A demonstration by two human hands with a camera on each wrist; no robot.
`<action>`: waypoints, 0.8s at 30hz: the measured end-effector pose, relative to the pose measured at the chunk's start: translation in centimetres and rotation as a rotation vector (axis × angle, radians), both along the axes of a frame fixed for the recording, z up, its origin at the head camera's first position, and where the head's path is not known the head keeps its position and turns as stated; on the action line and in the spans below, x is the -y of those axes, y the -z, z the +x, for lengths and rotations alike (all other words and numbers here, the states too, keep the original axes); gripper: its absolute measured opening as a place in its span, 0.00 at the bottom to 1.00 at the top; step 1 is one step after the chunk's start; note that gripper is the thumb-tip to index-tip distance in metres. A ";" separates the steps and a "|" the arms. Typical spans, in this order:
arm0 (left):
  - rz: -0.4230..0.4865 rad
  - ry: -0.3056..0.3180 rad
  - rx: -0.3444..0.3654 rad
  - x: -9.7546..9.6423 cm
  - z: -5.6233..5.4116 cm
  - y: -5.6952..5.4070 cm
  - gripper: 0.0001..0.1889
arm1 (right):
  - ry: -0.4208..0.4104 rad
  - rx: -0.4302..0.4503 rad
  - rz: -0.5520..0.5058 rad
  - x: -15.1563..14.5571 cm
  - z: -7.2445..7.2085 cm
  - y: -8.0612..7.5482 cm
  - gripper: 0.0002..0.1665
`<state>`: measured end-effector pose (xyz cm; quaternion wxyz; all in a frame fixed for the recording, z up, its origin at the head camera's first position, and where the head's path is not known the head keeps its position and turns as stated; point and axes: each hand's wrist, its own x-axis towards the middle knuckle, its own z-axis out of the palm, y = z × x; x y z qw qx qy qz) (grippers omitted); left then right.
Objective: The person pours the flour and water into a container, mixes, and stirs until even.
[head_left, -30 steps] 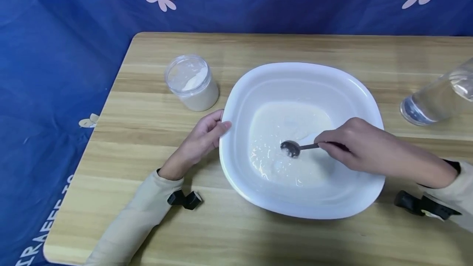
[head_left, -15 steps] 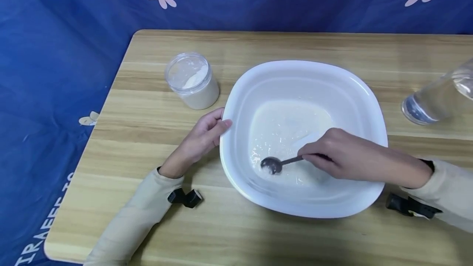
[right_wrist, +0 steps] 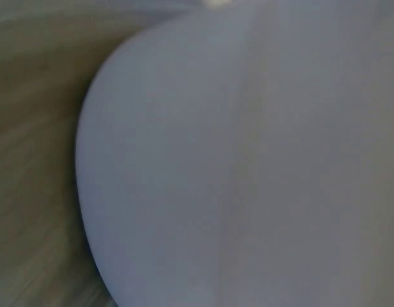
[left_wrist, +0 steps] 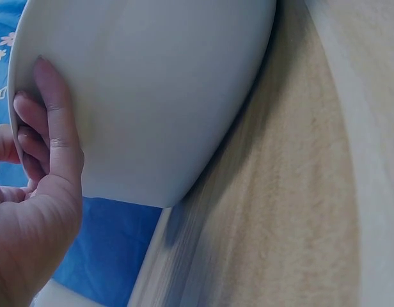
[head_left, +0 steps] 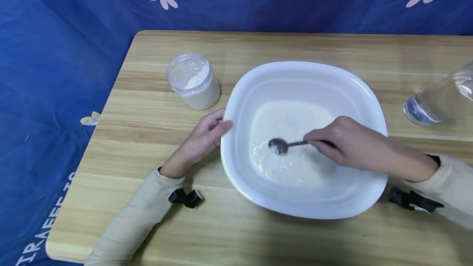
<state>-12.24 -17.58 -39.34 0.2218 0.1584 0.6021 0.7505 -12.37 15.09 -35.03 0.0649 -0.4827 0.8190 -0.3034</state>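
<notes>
A white oval basin stands on the table with a whitish, shiny liquid covering its bottom. My left hand grips the basin's left rim, thumb over the edge; in the left wrist view its fingers lie against the basin's outer wall. Over the basin, my right hand pinches the handle of a dark metal spoon, whose bowl is at the liquid and points left. Whether the spoon touches the bottom I cannot tell. The right wrist view shows only the blurred basin wall, without the hand.
A clear jar of white powder stands behind my left hand, its top uncovered. At the right edge is a tall clear vessel with liquid in its base. A blue flowered cloth hangs behind the wooden table.
The spoon in my right hand swept left and toward me, then back away and slightly right. My left hand stays on the rim.
</notes>
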 end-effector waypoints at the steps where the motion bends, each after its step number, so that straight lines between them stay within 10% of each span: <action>1: -0.002 0.000 0.001 0.0 0.0 0.0 0.15 | 0.003 0.014 -0.015 -0.2 -0.1 0.0 0.14; 7: 0.006 0.002 0.002 0.1 0.0 0.2 0.13 | -0.063 0.196 0.008 -0.7 -0.2 0.3 0.13; 18: 0.004 0.014 0.007 0.0 -0.1 0.1 0.16 | 0.345 -0.328 0.143 -3.7 -1.8 0.2 0.08; 24: -0.001 0.010 0.004 0.1 0.0 0.1 0.15 | 0.361 -0.217 0.163 -2.7 -2.0 0.2 0.08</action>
